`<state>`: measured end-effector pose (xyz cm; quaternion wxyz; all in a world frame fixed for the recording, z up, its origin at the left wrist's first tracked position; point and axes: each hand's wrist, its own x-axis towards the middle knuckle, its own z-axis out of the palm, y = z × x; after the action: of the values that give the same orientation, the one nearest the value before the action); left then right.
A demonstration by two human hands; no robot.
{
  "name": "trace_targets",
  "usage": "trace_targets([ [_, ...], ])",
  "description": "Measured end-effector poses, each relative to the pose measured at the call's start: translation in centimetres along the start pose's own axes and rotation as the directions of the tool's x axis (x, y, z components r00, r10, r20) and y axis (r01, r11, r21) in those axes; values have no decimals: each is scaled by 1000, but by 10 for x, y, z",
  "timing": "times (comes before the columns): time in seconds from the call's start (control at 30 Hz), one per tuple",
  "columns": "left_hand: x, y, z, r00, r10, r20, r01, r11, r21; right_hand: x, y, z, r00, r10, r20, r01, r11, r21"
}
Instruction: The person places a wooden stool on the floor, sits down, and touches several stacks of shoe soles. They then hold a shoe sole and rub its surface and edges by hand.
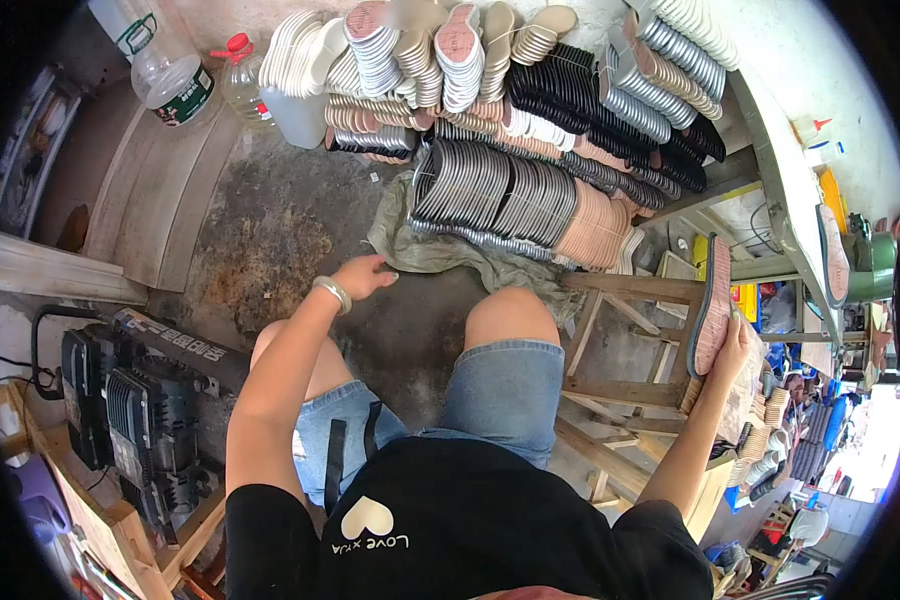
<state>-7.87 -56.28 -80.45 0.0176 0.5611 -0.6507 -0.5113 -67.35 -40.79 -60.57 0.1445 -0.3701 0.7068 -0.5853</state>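
My right hand grips a pinkish shoe sole with a dark edge, held upright over a wooden stool on my right. The thumb lies against the face of the sole, and the other fingers are partly hidden. My left hand, with a bangle on the wrist, is in the air above my left knee and the floor. Its fingers are loosely stretched and apart, with nothing seen in them. Just beyond it lies a greenish cloth under stacked grey and pink soles.
More soles in white, black, silver and tan are piled along the wall. Large plastic bottles stand at the back left. A black machine sits on my left. A workbench with another sole runs along the right.
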Motion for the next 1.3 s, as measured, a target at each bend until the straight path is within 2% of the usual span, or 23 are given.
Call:
trace_targets([
  [0.07,-6,-1,14,999,-20,49,25,994,-109,-1,1,-2,999,-6,36,7,1000,-24],
  [0.17,-7,-14,42,1000,19,14,-17,989,-150,-3,-1,-1,1000,4,20,-3,1000,-23],
  [0.2,-12,-7,45,997,-22,80,37,980,-195,-3,-1,-2,1000,9,21,-9,1000,-17],
  [0.3,-16,-8,64,996,-12,94,29,983,-184,-5,3,-5,996,-20,84,17,999,42],
  [0.5,-25,-32,103,993,-66,102,69,997,-29,-4,3,-4,1000,20,19,-21,999,38],
  [0.53,-27,-35,105,978,-113,173,73,973,220,1,10,-10,999,31,33,-32,999,20],
  [0.57,-29,-36,107,956,-175,234,52,889,454,0,9,-8,999,32,40,-33,999,21],
  [0.6,-25,-37,110,922,-250,295,33,811,584,-1,5,-6,998,-23,50,23,1000,-6],
  [0.63,-23,-37,112,922,-253,292,39,812,582,-2,2,-4,995,-79,62,81,996,-30],
  [0.73,-23,-33,114,915,-253,315,59,855,515,3,9,-9,995,-62,75,66,997,-40],
  [0.8,-20,-36,117,957,-117,267,-15,894,447,1,6,-7,995,-70,68,74,996,-57],
  [0.9,-20,-38,120,963,-80,257,-45,894,445,3,7,-6,994,-67,91,74,994,-79],
  [1.03,-10,-53,125,956,-76,283,-68,882,467,12,20,-13,990,-98,100,107,991,-82],
  [1.13,-15,-41,113,936,-131,327,-31,893,448,11,17,-13,993,-68,101,75,995,-64],
  [1.3,-20,-31,108,951,-51,304,-70,925,374,11,11,-11,992,-95,86,110,976,-189],
])
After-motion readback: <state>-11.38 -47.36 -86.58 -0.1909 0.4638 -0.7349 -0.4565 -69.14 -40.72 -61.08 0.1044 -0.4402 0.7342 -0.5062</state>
